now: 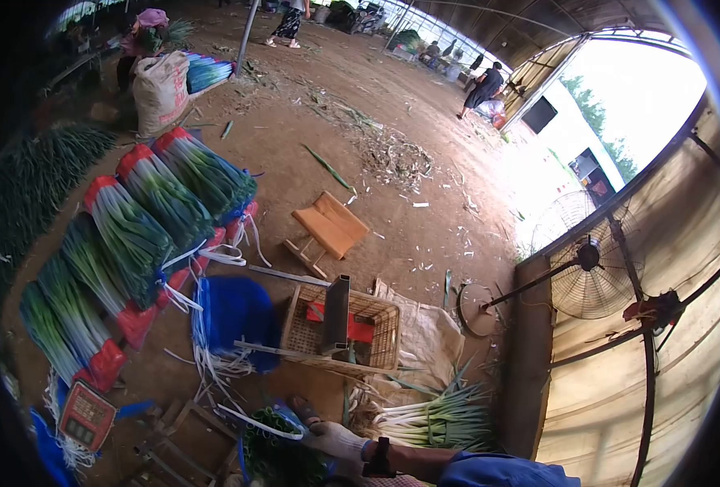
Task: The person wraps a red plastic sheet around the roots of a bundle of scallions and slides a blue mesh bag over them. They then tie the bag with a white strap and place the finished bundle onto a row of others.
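Observation:
My right hand [337, 443], in a pale work glove, reaches in from the lower right with a blue sleeve and a dark wristband. Its fingers look closed at the end of a white strap [258, 424], which stretches away to the left. Under the strap and beside the hand is a blue-rimmed container [241, 458] filled with dark green leaves [275, 446]. A heap of trimmed green onions [433, 418] lies on sacking to the right of the hand. My left hand does not show.
Wrapped onion bundles [125, 227] lie in a row at left, near a red scale [86, 415]. A blue seat [234, 316] draped with white straps, a plastic crate [384, 333] and an orange stool [331, 226] stand ahead. A fan [589, 253] is at right. People are farther back.

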Motion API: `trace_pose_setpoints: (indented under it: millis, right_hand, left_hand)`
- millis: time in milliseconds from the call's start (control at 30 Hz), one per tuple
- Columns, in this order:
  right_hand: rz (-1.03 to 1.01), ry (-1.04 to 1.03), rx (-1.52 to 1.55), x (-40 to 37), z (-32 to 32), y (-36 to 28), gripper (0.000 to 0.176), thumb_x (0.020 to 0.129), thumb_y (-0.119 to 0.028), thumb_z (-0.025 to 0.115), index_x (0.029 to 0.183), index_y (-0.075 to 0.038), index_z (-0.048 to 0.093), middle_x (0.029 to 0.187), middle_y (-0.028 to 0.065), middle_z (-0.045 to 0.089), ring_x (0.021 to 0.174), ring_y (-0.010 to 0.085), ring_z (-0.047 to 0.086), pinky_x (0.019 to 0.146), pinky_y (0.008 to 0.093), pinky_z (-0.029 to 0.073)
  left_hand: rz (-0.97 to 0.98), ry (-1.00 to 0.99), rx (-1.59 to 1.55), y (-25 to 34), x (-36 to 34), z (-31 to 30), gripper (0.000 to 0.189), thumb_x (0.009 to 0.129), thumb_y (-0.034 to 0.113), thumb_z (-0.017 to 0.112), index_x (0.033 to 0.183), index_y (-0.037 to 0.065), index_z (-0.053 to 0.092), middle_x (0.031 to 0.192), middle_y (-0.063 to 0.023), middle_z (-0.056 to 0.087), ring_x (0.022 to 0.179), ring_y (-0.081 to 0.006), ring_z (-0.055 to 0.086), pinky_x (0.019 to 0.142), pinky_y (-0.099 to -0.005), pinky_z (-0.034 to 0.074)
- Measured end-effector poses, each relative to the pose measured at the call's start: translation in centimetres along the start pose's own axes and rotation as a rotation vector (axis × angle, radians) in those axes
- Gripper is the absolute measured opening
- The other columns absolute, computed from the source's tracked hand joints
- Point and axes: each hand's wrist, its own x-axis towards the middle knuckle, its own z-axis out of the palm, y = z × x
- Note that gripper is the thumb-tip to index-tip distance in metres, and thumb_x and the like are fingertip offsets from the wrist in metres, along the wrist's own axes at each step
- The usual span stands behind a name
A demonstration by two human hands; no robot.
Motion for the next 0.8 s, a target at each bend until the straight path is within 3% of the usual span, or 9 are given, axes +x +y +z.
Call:
trace_pose_setpoints:
  millis: [100, 233, 433, 567, 667, 800]
  right_hand:
    - [0.080, 0.081, -0.096, 1.8, 1.8, 3.0, 0.046, 0.102, -0.047, 0.060, 0.111, -0.005, 0.075, 0.099, 0.0187, 0.074, 0.100, 0.0363, 0.072, 0.090, 0.0459, 0.056]
    - [0.219, -0.055, -0.106, 1.1, 0.4, 0.6, 0.042, 0.101, -0.042, 0.057, 0.108, -0.005, 0.075, 0.099, 0.0181, 0.075, 0.100, 0.0373, 0.074, 0.090, 0.0479, 0.056]
    - [-0.054, -0.018, -0.294, -1.6, 0.6, 0.1, 0.040, 0.099, -0.042, 0.061, 0.109, -0.005, 0.074, 0.098, 0.0211, 0.075, 0.102, 0.0412, 0.073, 0.092, 0.0510, 0.056]
    - [-0.104, -0.028, -0.318, -3.1, -0.2, -1.0, 0.038, 0.102, -0.043, 0.061, 0.111, -0.009, 0.075, 0.100, 0.0190, 0.076, 0.103, 0.0410, 0.073, 0.094, 0.0516, 0.057]
    - [-0.055, -0.049, -0.330, -2.4, 0.5, 0.6, 0.036, 0.103, -0.041, 0.059, 0.110, -0.009, 0.075, 0.100, 0.0186, 0.076, 0.103, 0.0413, 0.073, 0.094, 0.0519, 0.057]
    - [-0.197, -0.002, -0.388, -1.8, 0.4, 0.6, 0.030, 0.100, -0.037, 0.062, 0.108, -0.010, 0.073, 0.096, 0.0199, 0.073, 0.092, 0.0426, 0.072, 0.083, 0.0516, 0.058]
  left_hand:
    - [-0.153, 0.029, -0.006, -1.5, 1.7, 0.3, 0.020, 0.093, 0.020, 0.078, 0.100, 0.004, 0.069, 0.088, 0.0032, 0.063, 0.080, -0.0101, 0.054, 0.072, -0.0284, 0.045]
    - [0.026, -0.040, 0.176, -7.4, 3.4, -0.2, 0.019, 0.091, 0.019, 0.077, 0.097, 0.002, 0.069, 0.086, 0.0008, 0.063, 0.075, -0.0140, 0.052, 0.068, -0.0344, 0.045]
    - [0.181, 0.008, 0.406, -4.4, 0.9, 1.7, 0.022, 0.090, 0.018, 0.078, 0.090, -0.002, 0.067, 0.079, -0.0048, 0.064, 0.076, -0.0169, 0.055, 0.070, -0.0375, 0.047]
    - [0.162, -0.018, 0.385, -1.8, -1.3, 2.2, 0.021, 0.088, 0.017, 0.081, 0.090, -0.001, 0.068, 0.079, -0.0055, 0.065, 0.076, -0.0184, 0.058, 0.072, -0.0383, 0.049]
    - [0.171, -0.036, 0.364, -3.7, -0.4, 2.0, 0.022, 0.088, 0.018, 0.080, 0.092, -0.002, 0.070, 0.079, -0.0080, 0.067, 0.076, -0.0190, 0.060, 0.073, -0.0392, 0.050]
    - [0.195, -0.072, 0.571, -4.4, 1.8, 1.7, 0.027, 0.089, 0.021, 0.080, 0.094, -0.003, 0.070, 0.083, -0.0131, 0.072, 0.077, -0.0180, 0.062, 0.074, -0.0400, 0.052]
